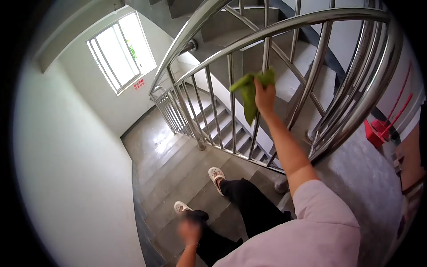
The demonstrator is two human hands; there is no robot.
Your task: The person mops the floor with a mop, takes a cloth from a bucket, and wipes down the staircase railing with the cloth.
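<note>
My right hand (265, 96) is closed on a green cloth (249, 99), with the arm stretched forward to the stair railing. The cloth is bunched at the top, and a loose end hangs below the fingers. It lies against an upright metal baluster (266, 55) under the shiny handrail (284, 27); whether the fingers wrap round the bar is hidden. Low in the view, my left hand (189, 232) hangs in front of my dark trouser leg. Its fingers are blurred, so I cannot make out their position or anything in them.
Concrete steps (178, 169) descend under my light clogs (216, 174) towards a landing below a bright window (121, 52). A white wall (75, 169) runs along the left. Another flight (222, 129) shows beyond the railing. At right stands a red dustpan (374, 133).
</note>
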